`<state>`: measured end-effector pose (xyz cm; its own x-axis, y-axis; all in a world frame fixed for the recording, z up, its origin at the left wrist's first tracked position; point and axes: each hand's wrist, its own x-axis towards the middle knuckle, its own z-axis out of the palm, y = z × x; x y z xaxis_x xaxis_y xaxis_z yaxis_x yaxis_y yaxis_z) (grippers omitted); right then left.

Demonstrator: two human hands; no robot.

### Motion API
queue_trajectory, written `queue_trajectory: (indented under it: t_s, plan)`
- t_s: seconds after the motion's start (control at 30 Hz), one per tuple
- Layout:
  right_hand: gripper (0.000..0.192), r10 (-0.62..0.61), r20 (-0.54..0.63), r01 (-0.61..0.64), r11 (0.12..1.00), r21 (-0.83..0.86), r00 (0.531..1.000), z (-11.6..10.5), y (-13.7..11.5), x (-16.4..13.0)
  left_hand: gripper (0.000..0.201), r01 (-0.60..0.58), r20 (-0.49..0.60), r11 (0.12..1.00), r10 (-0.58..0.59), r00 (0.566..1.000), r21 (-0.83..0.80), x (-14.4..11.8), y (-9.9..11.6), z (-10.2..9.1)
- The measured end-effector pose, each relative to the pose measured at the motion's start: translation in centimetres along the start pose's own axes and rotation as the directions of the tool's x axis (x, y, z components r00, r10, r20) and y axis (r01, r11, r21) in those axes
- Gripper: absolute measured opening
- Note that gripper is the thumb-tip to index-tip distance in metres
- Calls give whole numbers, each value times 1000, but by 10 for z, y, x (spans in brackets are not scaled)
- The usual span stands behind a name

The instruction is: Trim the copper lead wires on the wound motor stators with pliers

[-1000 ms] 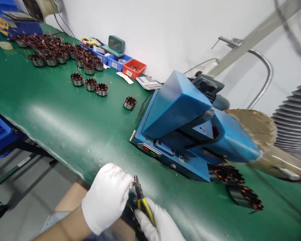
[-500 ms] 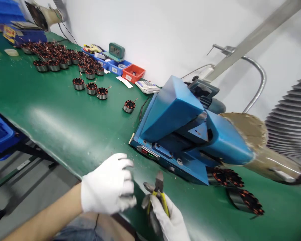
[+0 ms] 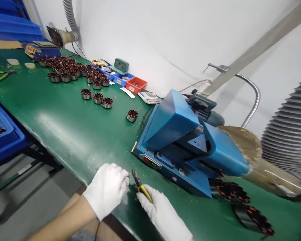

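My right hand (image 3: 157, 206), in a white glove, is closed around a pair of cutting pliers (image 3: 142, 186) with yellow handles, the dark jaws pointing up and left. Just left of it, above the front edge of the bench, my white-gloved left hand (image 3: 109, 187) has its fingers curled together. A thin tip pokes out at its fingertips, toward the plier jaws. What that hand holds is otherwise hidden. A single wound stator (image 3: 132, 115) with a wire end sticking up stands on the green bench (image 3: 72, 124) beyond both hands.
The blue machine (image 3: 175, 134) stands ahead, a few stators (image 3: 252, 217) to its right. Many stators (image 3: 65, 76) crowd the back left. Along the wall are a red bin (image 3: 135, 84), a calculator (image 3: 149, 97) and a clock (image 3: 121, 65). Green-handled pliers (image 3: 1, 76) lie far left.
My left hand has gone from loosely spread to curled fingers. The pliers have shifted left and tilted toward it. The camera view has turned slightly left and up.
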<state>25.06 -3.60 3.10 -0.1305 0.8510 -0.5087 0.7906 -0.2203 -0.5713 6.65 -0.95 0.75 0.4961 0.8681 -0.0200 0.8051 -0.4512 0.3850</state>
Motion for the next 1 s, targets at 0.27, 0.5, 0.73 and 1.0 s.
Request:
queue_trajectory:
  t_s: [0.27, 0.5, 0.73, 1.0]
  plan:
    - [30, -34, 107, 60, 967, -246, 994, -12, -11, 3, 17, -9, -14, 999, 9, 1000, -43, -3, -3, 3]
    - [30, -5, 128, 46, 946, -320, 992, -12, -13, 2, 16, 2, -25, 997, -4, 1000, -81, 0, -4, 4]
    - [31, -21, 89, 40, 974, -222, 996, 0, -5, 8, 20, -7, -39, 997, 4, 999, -72, -2, -3, 5]
    - [34, -117, -236, 62, 971, -231, 965, -18, 10, 11, 18, -4, -78, 996, -3, 997, -88, -2, -4, 7]
